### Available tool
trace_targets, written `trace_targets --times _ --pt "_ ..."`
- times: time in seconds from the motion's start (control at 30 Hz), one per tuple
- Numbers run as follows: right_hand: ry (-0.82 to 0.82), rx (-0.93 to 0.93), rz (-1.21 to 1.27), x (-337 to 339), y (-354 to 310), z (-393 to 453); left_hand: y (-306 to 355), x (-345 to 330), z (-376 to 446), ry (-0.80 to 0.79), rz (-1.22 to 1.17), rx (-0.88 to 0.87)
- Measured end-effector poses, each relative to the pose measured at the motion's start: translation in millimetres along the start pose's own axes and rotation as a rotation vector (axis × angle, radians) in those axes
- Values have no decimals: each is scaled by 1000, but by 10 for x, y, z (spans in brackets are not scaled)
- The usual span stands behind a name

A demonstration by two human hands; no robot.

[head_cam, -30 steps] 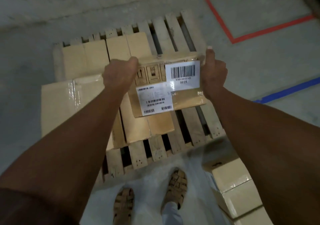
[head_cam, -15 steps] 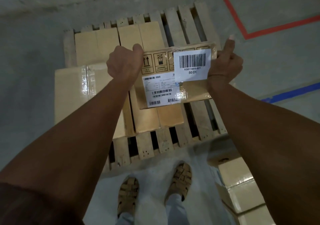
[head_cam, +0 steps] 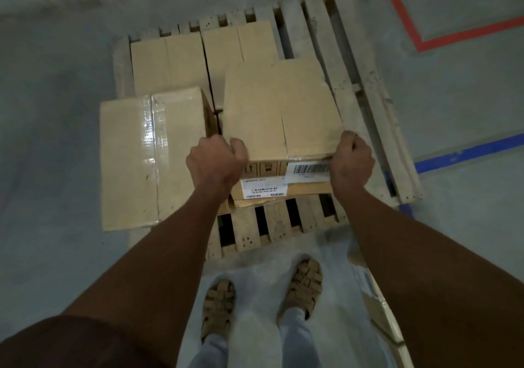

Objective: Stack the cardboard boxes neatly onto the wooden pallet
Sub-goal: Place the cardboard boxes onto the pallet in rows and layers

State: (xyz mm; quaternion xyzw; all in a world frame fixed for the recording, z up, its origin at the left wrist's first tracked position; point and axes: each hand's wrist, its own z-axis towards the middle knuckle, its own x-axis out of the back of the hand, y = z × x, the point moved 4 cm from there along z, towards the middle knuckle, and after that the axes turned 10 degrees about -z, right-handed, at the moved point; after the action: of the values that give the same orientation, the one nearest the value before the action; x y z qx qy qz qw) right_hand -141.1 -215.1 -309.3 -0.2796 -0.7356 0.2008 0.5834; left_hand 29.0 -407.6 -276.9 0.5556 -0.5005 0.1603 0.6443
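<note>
I hold a labelled cardboard box (head_cam: 279,109) by its near corners, my left hand (head_cam: 217,160) on the left one and my right hand (head_cam: 351,159) on the right. It lies flat, over the middle of the wooden pallet (head_cam: 354,84), above a lower box whose near edge (head_cam: 255,202) shows beneath it. Its barcode labels face me. A taped box (head_cam: 150,160) stands at the pallet's left front, higher than the rest. Two more boxes (head_cam: 170,61) (head_cam: 241,41) lie in the back row.
The pallet's right slats are bare. More cardboard boxes (head_cam: 380,311) lie on the floor at my right, beside my sandalled feet (head_cam: 303,282). Red floor tape (head_cam: 453,36) and blue floor tape (head_cam: 467,152) run to the right of the pallet.
The box was held upright with its labelled face toward me; it has tipped forward and come down flat over the pallet. Both hands went down with it, still on its near corners.
</note>
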Motion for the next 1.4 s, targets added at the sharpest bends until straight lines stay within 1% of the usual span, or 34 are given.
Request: trace_targets --times 0.1,0.2,0.27,0.37,0.47,0.6,0.67,0.73,0.8,0.87,0.93,1.0,1.1,1.17,1.23,1.27,1.33,1.4 --pt "-150 -28 -14 -142 171 -64 -199 -106 -86 -92 36 23" --pt "-307 -45 -36 -282 202 -91 -338 -205 -166 -122 -12 102" --pt "-358 -17 -76 -331 171 -73 -373 -291 -203 -136 -21 145" --pt "-420 -35 -71 -390 150 -23 -366 -413 -241 -145 13 176" --pt "-445 -3 -89 -439 81 42 -340 -500 -242 -133 52 218" --pt "-441 32 -77 -505 -50 168 -230 -579 -155 -129 94 237" --pt "-432 8 -75 -542 -66 235 -172 -633 -123 -122 112 265" --pt "-415 -11 -86 -552 -82 291 -85 -649 -124 -80 135 305" --pt "-360 -13 -120 -519 -112 361 33 -655 -98 -25 151 317" --pt "-261 -10 -149 -438 -157 473 161 -650 -14 11 135 310" --pt "-175 2 -167 -350 -209 545 256 -677 104 20 99 266" --pt "-101 -27 -173 -313 -213 581 330 -740 253 -24 51 196" --pt "-82 -183 -155 -342 -106 531 407 -874 463 -186 3 142" --pt "-91 -249 -176 -392 -23 434 401 -930 591 -266 12 183" --pt "-74 -242 -193 -451 -4 356 347 -948 653 -310 -2 266" --pt "-72 -225 -210 -486 -26 350 328 -958 656 -318 -15 299" --pt "-125 -217 -269 -568 -113 407 306 -982 647 -317 -61 340" --pt "-192 -290 -226 -612 -168 500 293 -1006 650 -292 -130 355"
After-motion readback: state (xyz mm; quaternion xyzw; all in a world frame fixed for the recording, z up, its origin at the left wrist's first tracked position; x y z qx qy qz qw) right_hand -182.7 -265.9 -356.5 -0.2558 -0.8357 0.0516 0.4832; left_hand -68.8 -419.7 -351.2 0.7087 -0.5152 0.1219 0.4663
